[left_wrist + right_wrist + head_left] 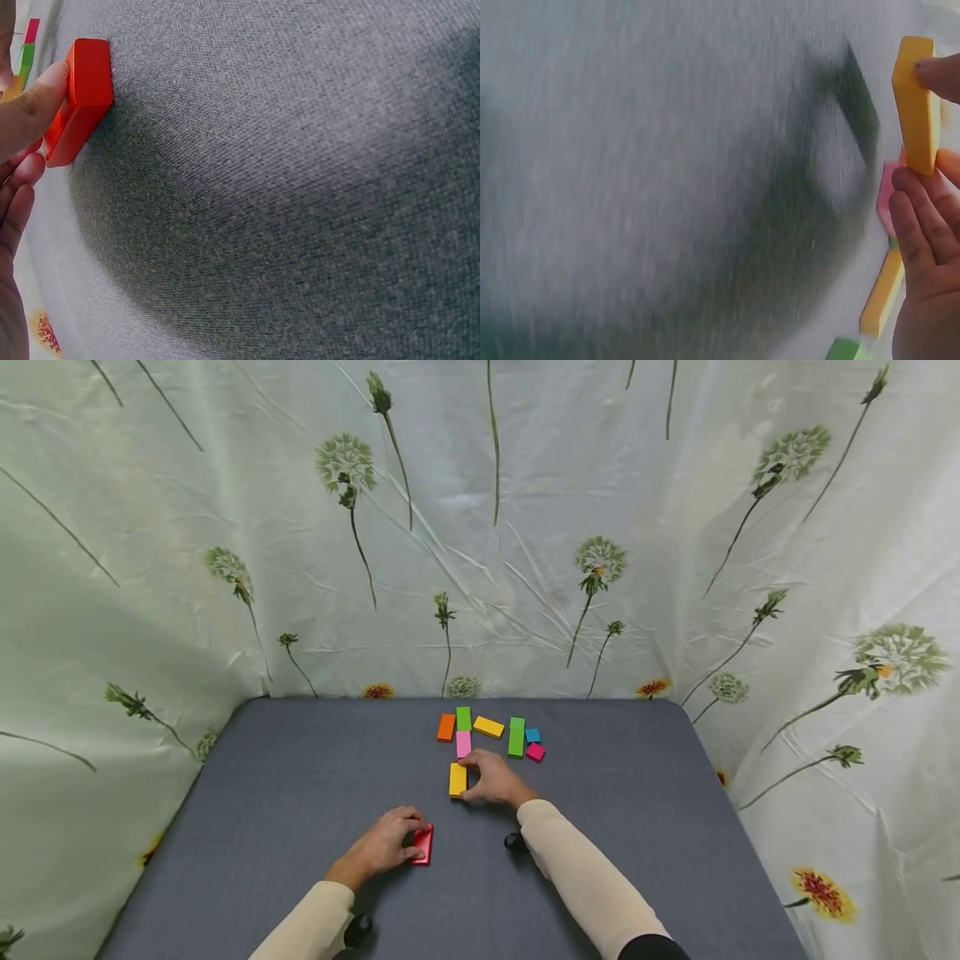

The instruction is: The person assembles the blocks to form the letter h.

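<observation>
My left hand (388, 841) pinches a red block (423, 845) low over the grey table, thumb at its near end and fingers toward the far end. In the left wrist view the thumb presses on the side of this red block (91, 71). Farther forward and to the right, my right hand (495, 778) holds a yellow block (457, 781) between thumb and fingertips. The right wrist view shows that yellow block (916, 105) raised, its shadow falling apart from it on the cloth. A pink block (463, 744) lies just beyond it.
At the back of the grey table (330, 777) lie an orange block (446, 727), a green block (463, 718), another yellow block (488, 727), a longer green block (517, 737), a blue block (532, 735) and a magenta block (536, 752). A flower-printed curtain (480, 568) surrounds the table.
</observation>
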The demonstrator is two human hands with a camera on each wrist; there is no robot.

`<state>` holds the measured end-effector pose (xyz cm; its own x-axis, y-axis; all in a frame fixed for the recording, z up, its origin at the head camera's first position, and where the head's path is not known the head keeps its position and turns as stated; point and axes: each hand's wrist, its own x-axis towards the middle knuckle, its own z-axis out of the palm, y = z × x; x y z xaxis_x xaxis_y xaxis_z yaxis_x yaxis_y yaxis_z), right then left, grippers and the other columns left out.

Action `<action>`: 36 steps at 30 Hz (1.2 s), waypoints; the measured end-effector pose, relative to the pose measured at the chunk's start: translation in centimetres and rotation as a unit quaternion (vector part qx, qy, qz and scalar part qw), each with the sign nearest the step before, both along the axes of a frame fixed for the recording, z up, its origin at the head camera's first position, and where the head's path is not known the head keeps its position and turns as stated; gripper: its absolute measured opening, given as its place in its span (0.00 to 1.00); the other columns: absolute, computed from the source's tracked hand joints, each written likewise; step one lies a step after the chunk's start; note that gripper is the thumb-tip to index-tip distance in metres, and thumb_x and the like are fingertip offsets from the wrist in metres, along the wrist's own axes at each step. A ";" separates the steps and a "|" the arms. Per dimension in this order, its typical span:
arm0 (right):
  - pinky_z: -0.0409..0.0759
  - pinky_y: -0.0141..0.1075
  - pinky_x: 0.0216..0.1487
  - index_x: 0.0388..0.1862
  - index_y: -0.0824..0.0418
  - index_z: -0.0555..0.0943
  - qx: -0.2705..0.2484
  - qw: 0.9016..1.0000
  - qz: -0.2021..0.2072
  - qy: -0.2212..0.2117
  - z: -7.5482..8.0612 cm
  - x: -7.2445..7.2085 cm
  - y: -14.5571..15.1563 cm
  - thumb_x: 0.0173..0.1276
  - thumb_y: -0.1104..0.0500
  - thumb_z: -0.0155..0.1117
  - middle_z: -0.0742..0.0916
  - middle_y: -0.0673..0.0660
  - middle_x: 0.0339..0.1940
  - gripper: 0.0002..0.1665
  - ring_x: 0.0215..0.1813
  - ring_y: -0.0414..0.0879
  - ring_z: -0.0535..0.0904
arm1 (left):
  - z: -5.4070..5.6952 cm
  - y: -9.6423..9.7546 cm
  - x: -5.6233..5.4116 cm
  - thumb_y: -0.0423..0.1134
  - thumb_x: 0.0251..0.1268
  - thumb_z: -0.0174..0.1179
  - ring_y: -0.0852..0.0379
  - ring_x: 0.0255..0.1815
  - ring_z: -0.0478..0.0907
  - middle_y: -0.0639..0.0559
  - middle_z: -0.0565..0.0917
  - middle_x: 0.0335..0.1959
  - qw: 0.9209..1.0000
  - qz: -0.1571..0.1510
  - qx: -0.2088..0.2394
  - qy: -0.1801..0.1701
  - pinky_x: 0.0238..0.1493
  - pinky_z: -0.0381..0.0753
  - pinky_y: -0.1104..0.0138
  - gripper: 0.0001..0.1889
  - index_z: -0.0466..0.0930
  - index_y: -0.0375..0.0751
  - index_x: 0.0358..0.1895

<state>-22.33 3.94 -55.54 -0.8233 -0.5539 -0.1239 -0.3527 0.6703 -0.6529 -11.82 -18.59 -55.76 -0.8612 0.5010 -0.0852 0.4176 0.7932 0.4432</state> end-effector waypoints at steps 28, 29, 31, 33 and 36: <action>0.73 0.38 0.60 0.57 0.61 0.80 -0.003 1.000 0.028 -0.005 -1.4 2.5 -4.7 0.53 0.53 0.78 0.81 0.52 0.51 0.32 0.53 0.45 0.76 | -0.4 -0.1 0.2 0.36 0.49 0.74 0.47 0.50 0.76 0.48 0.79 0.47 1.000 -0.004 0.000 0.003 0.55 0.75 0.51 0.17 0.84 0.35 0.44; 0.72 0.38 0.61 0.57 0.60 0.80 -0.004 1.000 0.030 -0.003 -1.5 2.5 -4.7 0.53 0.53 0.78 0.81 0.52 0.51 0.32 0.54 0.45 0.76 | -0.4 -0.1 0.2 0.36 0.49 0.74 0.48 0.50 0.76 0.48 0.79 0.47 1.000 -0.005 0.001 0.004 0.55 0.75 0.51 0.17 0.84 0.35 0.44; 0.72 0.39 0.61 0.56 0.60 0.80 -0.010 0.999 0.036 0.002 -1.6 2.5 -4.6 0.53 0.52 0.78 0.81 0.53 0.52 0.32 0.54 0.45 0.76 | -0.6 -0.1 0.1 0.37 0.49 0.74 0.48 0.50 0.76 0.48 0.79 0.47 1.000 -0.005 0.002 0.007 0.55 0.76 0.52 0.17 0.84 0.36 0.44; 0.72 0.38 0.61 0.56 0.60 0.80 -0.022 0.999 0.038 0.006 -1.8 2.5 -4.4 0.54 0.51 0.77 0.81 0.53 0.52 0.31 0.55 0.45 0.76 | -0.6 -0.2 0.1 0.37 0.49 0.74 0.49 0.50 0.76 0.49 0.79 0.46 1.000 -0.005 0.002 0.014 0.54 0.76 0.52 0.17 0.85 0.36 0.44; 0.72 0.39 0.61 0.57 0.60 0.80 -0.043 0.998 0.034 0.004 -2.1 2.6 -4.2 0.58 0.51 0.74 0.82 0.53 0.53 0.29 0.55 0.45 0.76 | -0.6 -0.2 0.0 0.37 0.50 0.74 0.48 0.50 0.76 0.48 0.80 0.46 1.000 -0.007 0.004 0.020 0.54 0.76 0.52 0.17 0.85 0.36 0.44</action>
<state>-19.74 -0.31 -57.60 -0.7847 -0.6163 -0.0668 -0.4002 0.5859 -0.7047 -11.79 -18.78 -56.34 -0.8566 0.5139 -0.0470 0.4464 0.7835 0.4322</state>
